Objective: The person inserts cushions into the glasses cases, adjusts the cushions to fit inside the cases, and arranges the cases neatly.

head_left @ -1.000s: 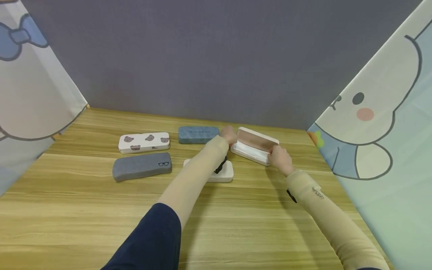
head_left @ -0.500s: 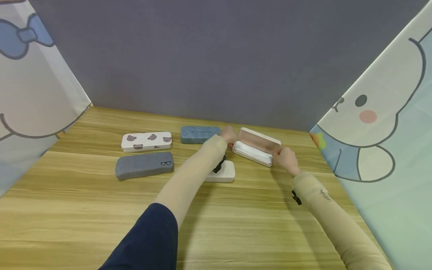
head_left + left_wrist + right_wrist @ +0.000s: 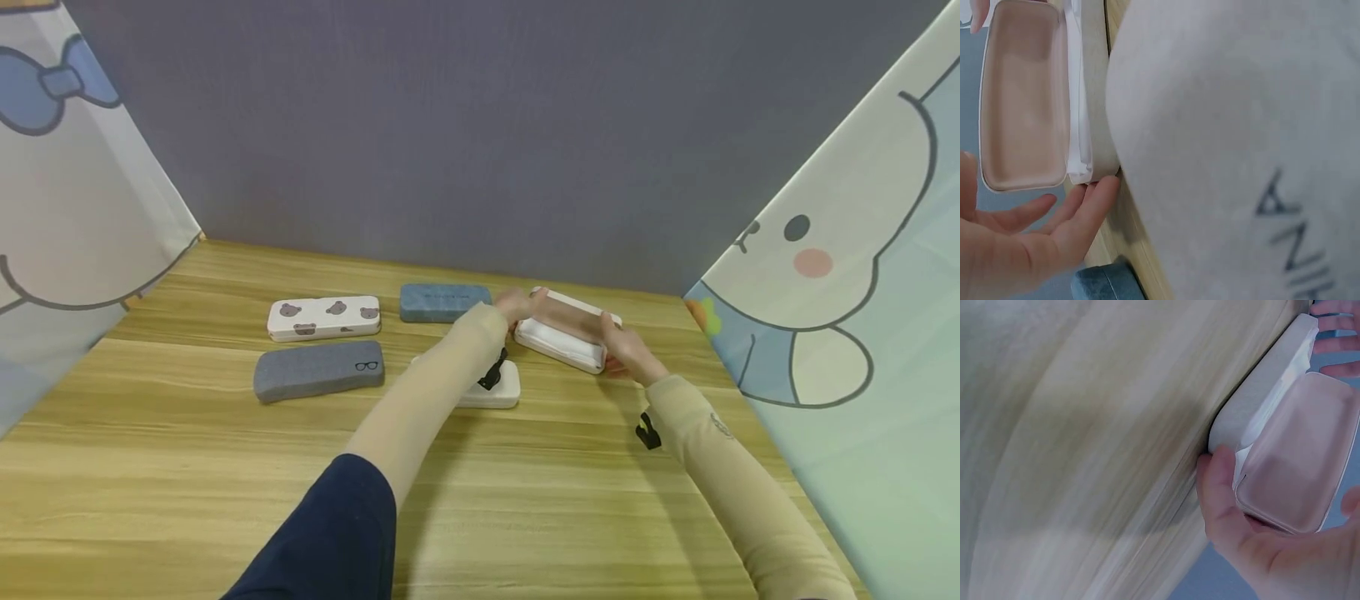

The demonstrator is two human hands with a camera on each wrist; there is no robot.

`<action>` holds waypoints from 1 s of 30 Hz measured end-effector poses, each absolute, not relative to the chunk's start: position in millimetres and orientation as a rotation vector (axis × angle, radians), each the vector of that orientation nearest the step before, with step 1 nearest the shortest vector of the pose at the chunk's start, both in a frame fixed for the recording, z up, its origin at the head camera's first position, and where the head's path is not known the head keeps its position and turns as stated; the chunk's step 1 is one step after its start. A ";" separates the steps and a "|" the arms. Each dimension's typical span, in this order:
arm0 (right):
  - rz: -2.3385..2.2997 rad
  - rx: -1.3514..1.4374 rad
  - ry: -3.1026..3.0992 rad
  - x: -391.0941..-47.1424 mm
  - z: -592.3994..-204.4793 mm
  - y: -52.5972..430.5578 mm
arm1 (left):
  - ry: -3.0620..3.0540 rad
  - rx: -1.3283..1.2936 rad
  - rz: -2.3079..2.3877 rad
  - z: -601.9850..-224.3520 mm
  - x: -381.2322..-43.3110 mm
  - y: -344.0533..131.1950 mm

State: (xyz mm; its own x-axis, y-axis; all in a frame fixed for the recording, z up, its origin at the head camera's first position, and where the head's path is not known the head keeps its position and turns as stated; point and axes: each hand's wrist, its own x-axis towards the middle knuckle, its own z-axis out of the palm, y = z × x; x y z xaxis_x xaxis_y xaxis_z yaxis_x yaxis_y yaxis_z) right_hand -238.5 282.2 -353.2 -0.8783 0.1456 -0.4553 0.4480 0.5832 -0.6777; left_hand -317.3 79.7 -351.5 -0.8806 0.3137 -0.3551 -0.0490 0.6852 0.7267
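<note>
A white glasses case point(image 3: 561, 350) stands with its lid up at the back right, angled on the table. Its lid has a pinkish-beige lining point(image 3: 1025, 94), and a folded white cloth point(image 3: 1077, 125) lies in the base. My left hand point(image 3: 516, 305) is at the case's left end. In the left wrist view its fingertips touch the end of the base, while the thumb stays apart from the lid. At the other end, my right hand point(image 3: 628, 348) has its fingers point(image 3: 1219, 487) against the base corner and its thumb raised near the lid.
Beneath my left forearm lies another white case point(image 3: 498, 387), partly hidden. A blue case point(image 3: 445, 302) sits left of my left hand. Farther left are a bear-print case point(image 3: 324, 317) and a grey case point(image 3: 318, 371). A grey partition point(image 3: 450, 150) rises behind the table.
The fingers of both hands have loosened and spread at the ends of the case, where the right hand was curled before. The lid still stands up, and the other cases have stayed put.
</note>
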 end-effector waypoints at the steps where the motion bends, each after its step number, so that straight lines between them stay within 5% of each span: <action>1: -1.203 0.488 2.459 -239.2 -353.6 281.9 | 2.433 0.199 1.086 -352.1 -316.5 79.8; 30: -1.401 0.356 2.257 -238.6 -344.2 290.4 | 2.102 0.073 1.448 -346.0 -308.9 86.2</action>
State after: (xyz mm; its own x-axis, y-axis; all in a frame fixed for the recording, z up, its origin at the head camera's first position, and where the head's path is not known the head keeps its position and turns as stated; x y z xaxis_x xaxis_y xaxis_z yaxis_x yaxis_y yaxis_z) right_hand -238.6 290.4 -344.2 -0.8620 -0.0210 -0.5065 0.4446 0.4486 -0.7753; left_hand -308.9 86.2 -346.0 -0.8306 0.3578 -0.4268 -0.2714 0.4092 0.8712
